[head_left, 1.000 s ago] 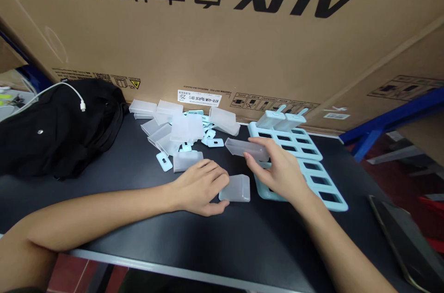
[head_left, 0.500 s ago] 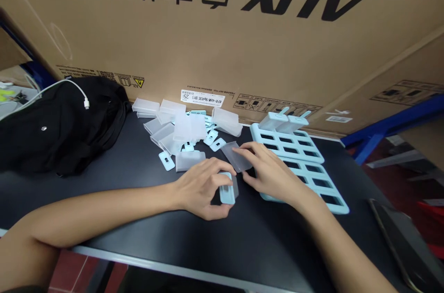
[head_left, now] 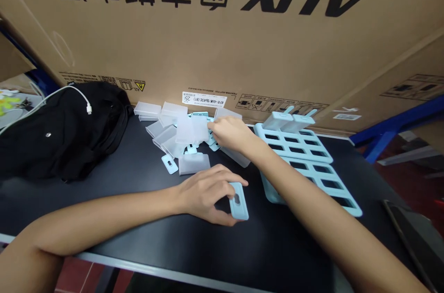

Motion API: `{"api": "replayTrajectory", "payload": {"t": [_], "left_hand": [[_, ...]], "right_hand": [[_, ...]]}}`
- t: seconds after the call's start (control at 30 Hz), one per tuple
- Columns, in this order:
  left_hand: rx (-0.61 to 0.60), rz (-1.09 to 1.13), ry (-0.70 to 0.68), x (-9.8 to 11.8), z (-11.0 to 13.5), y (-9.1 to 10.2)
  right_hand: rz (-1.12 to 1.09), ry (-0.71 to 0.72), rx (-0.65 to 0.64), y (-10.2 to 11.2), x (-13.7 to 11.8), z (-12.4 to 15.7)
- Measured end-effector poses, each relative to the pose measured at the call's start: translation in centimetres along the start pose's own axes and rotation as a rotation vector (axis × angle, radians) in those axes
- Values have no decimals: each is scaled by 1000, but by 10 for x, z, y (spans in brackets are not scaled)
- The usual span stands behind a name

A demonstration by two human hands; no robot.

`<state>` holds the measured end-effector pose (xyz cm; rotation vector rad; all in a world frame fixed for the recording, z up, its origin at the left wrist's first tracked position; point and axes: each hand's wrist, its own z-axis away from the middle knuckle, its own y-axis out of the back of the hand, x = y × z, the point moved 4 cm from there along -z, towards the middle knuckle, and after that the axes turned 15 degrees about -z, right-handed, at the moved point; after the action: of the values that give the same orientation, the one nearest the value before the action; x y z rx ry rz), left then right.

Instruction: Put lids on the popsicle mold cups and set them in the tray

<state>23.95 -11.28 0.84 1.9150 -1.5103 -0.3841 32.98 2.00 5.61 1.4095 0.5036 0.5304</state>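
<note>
My left hand (head_left: 213,193) is closed around a light-blue slotted lid (head_left: 238,200), above the dark tabletop; a clear mould body behind the lid is mostly hidden. Over the heap, my right hand (head_left: 231,132) reaches in with bent fingers at the small light-blue parts; whether it grips one is hidden. The heap holds several frosted popsicle mould sleeves (head_left: 189,130) and loose blue lids. One loose lid (head_left: 169,163) lies at its near left edge, beside a frosted sleeve (head_left: 194,163). Another sleeve (head_left: 237,156) lies partly under my right wrist.
On the right, a light-blue popsicle mould rack (head_left: 326,170) carries two assembled moulds (head_left: 287,121) at its far end. A phone (head_left: 404,233) lies near the right edge. A black bag (head_left: 65,131) with a white cable sits left. A large cardboard box (head_left: 208,48) stands behind.
My right hand has left the frosted sleeve beside it and moved up and left to the heap. My left hand has shifted slightly right and turned the lid's face more toward view.
</note>
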Motion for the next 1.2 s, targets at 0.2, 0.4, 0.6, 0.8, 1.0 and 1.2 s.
{"api": "replayTrajectory", "payload": {"t": [0.2,0.4,0.6,0.8,1.0,1.2], "left_hand": [[8,-1,7,-4,1,-4],[-45,-72,-11,-4,3,-7],[46,-50,-69,2,-4,5],[177,-120,-91,5,-7,13],[127,-133,-60,3,-2,9],[95,-134,-27,2,-3,6]], "right_hand": [[2,-55,-48,-8,5,-12],[-8,-43,-47,-7,9,-16],[-46,-19,-31,-6,11,-18],[-88,-19,-48,-6,8,-18],[-108,4,-34,-3,11,-12],[-105,-19,-44,-4,14,-5]]}}
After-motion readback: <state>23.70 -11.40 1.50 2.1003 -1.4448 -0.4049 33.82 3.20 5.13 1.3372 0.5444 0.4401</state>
